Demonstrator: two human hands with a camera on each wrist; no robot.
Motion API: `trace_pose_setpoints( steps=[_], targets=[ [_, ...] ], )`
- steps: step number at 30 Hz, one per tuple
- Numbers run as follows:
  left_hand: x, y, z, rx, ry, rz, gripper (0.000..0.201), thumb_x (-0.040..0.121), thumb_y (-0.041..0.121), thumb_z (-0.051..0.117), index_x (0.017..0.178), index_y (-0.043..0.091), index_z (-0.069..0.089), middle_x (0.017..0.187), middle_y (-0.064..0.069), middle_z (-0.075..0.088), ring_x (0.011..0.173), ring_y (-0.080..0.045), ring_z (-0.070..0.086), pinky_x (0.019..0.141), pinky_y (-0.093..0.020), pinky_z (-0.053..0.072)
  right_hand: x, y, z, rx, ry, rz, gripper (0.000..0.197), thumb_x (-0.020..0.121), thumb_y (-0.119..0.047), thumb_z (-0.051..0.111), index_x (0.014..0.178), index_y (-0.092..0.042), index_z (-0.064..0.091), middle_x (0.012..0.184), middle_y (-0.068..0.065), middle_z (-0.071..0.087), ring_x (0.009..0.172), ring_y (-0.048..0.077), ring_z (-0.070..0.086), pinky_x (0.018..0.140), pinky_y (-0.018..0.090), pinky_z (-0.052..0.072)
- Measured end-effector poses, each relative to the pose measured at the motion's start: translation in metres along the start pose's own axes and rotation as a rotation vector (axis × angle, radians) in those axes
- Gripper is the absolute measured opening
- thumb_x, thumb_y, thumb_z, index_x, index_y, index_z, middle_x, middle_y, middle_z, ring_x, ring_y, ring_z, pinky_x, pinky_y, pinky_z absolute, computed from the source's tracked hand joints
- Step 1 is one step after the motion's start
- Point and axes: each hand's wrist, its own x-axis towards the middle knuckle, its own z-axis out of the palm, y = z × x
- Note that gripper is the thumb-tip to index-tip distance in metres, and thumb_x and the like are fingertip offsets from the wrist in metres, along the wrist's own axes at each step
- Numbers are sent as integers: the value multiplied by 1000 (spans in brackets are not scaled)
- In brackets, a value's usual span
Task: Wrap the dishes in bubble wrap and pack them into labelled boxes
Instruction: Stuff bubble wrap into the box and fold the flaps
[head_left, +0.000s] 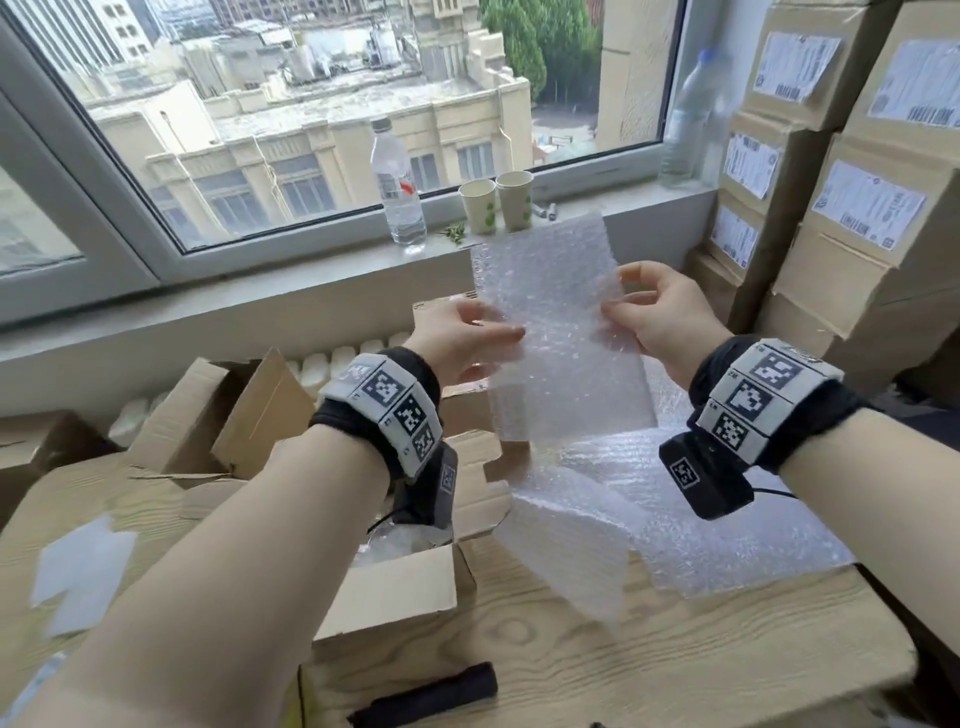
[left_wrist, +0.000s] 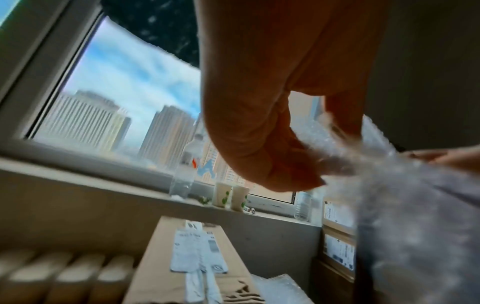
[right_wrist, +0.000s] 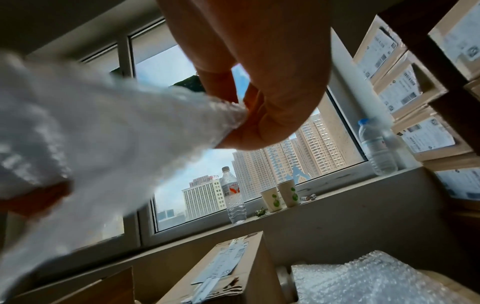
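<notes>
I hold a clear sheet of bubble wrap (head_left: 558, 332) up in the air in front of the window. My left hand (head_left: 467, 338) pinches its left edge between thumb and fingers; the left wrist view shows that hand (left_wrist: 285, 160) closed on the bubble wrap (left_wrist: 402, 205). My right hand (head_left: 649, 317) pinches the right edge, and the right wrist view has those fingers (right_wrist: 254, 115) clamped on the bubble wrap (right_wrist: 103, 144). More bubble wrap (head_left: 675, 509) lies piled on the wooden table (head_left: 571, 665). An open cardboard box (head_left: 395, 592) stands below my left wrist. No dishes are visible.
Labelled cardboard boxes (head_left: 857, 208) are stacked at the right. Open and flattened boxes (head_left: 218, 415) crowd the left. On the windowsill stand a water bottle (head_left: 397, 192), two paper cups (head_left: 496, 205) and a second bottle (head_left: 685, 119). A black object (head_left: 431, 696) lies at the table's near edge.
</notes>
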Motion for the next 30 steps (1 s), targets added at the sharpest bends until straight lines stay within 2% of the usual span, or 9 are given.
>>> trace_pose_setpoints(
  steps=[2, 7, 12, 15, 17, 20, 23, 27, 30],
  targets=[
    [-4, -1, -8, 61, 73, 37, 12, 85, 7, 68, 89, 16, 60, 78, -4, 64, 60, -8, 63, 59, -22, 52, 0, -3, 5, 43, -80, 36, 26, 87, 3, 59, 97, -20, 57, 98, 14, 64, 78, 27, 64, 65, 33, 57],
    [-21, -9, -37, 22, 62, 31, 28, 91, -6, 51, 76, 18, 49, 62, 1, 45, 34, -1, 45, 38, -13, 39, -7, -9, 22, 117, -295, 89, 27, 88, 15, 47, 74, -5, 59, 71, 6, 64, 57, 13, 61, 52, 22, 55],
    [-38, -15, -66, -167, -62, -70, 36, 89, -13, 37, 82, 14, 58, 75, -5, 54, 58, -15, 55, 57, -27, 52, -14, -18, 53, -26, -292, 85, 40, 86, 21, 36, 66, -3, 61, 65, 6, 60, 42, 4, 55, 43, 13, 44],
    [-58, -14, -82, -394, -157, -140, 17, 90, 7, 39, 89, 12, 56, 68, -2, 61, 57, -18, 61, 74, -36, 55, -14, -24, 72, -85, -249, 76, 39, 86, 16, 38, 65, -6, 63, 68, 6, 59, 55, 12, 51, 49, 15, 45],
    [-70, -14, -93, -498, -183, -178, 19, 84, 25, 47, 80, 11, 59, 67, -4, 61, 55, -20, 62, 70, -37, 57, -15, -30, 82, -39, -260, 86, 30, 87, 10, 43, 68, -4, 63, 67, 4, 58, 58, 12, 49, 49, 15, 45],
    [-71, -26, -101, -292, -66, -136, 21, 79, 25, 72, 84, 11, 57, 82, -5, 58, 65, -16, 64, 68, -32, 60, -24, -38, 98, -39, -366, 72, 6, 86, -4, 61, 92, -2, 63, 80, 3, 57, 68, 12, 53, 51, 18, 46],
    [-74, -38, -106, -54, 158, -56, 38, 74, -1, 76, 99, 12, 51, 101, -2, 48, 89, -15, 60, 77, -38, 59, -26, -38, 116, -167, -525, 142, 64, 79, -15, 74, 134, -21, 42, 111, -3, 43, 88, 13, 48, 59, 27, 51],
    [-83, -51, -124, 33, 290, -1, 60, 69, -5, 78, 116, 14, 48, 111, 3, 50, 101, -15, 56, 81, -37, 57, -40, -44, 139, -245, -652, 263, 37, 86, -12, 67, 113, -11, 42, 84, 2, 45, 48, 5, 56, 36, 17, 42],
    [-89, -63, -139, 101, 319, -30, 38, 75, -6, 72, 106, 8, 55, 97, -7, 58, 90, -21, 62, 73, -30, 59, -45, -44, 159, -72, -724, 226, 28, 87, 5, 58, 106, -15, 52, 93, 5, 61, 64, 10, 67, 53, 26, 58]
  ],
)
